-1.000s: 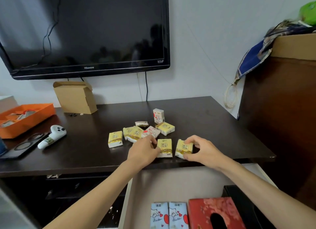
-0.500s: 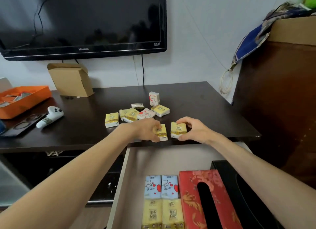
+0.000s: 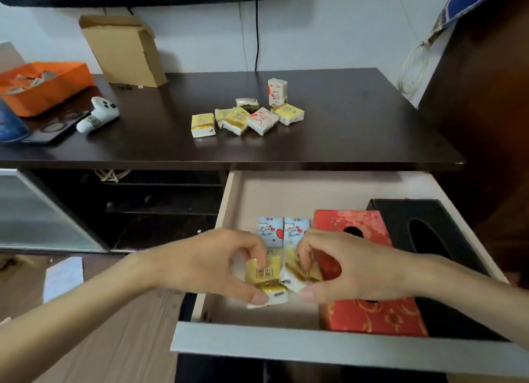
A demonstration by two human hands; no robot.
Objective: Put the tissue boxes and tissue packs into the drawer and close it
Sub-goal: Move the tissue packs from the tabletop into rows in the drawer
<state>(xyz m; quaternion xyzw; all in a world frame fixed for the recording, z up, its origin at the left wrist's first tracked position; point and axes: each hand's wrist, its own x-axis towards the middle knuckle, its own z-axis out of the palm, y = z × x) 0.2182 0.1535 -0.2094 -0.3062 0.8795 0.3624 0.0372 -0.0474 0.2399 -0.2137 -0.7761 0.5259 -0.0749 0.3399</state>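
Note:
The drawer point(image 3: 286, 345) stands pulled out below the dark tabletop point(image 3: 357, 119). Inside it lie a red tissue box point(image 3: 375, 317), a black tissue box point(image 3: 446, 239) and two blue-and-white tissue packs point(image 3: 283, 229). My left hand point(image 3: 211, 264) grips a yellow tissue pack point(image 3: 264, 274) low over the drawer's left part. My right hand point(image 3: 352, 265) grips a second yellow tissue pack point(image 3: 300, 271) right beside it. Several more tissue packs point(image 3: 246, 116) lie clustered on the tabletop, one of them point(image 3: 277, 92) standing upright.
On the tabletop's left are an orange tray point(image 3: 43, 88), a cardboard box point(image 3: 126, 53), a white game controller point(image 3: 98, 113) and a dark flat device point(image 3: 54, 128). A TV hangs above. A dark wooden cabinet point(image 3: 486, 96) stands at the right.
Both hands lifted one yellow pack each off the tabletop's front edge and brought them down into the open drawer. The view tilted downward.

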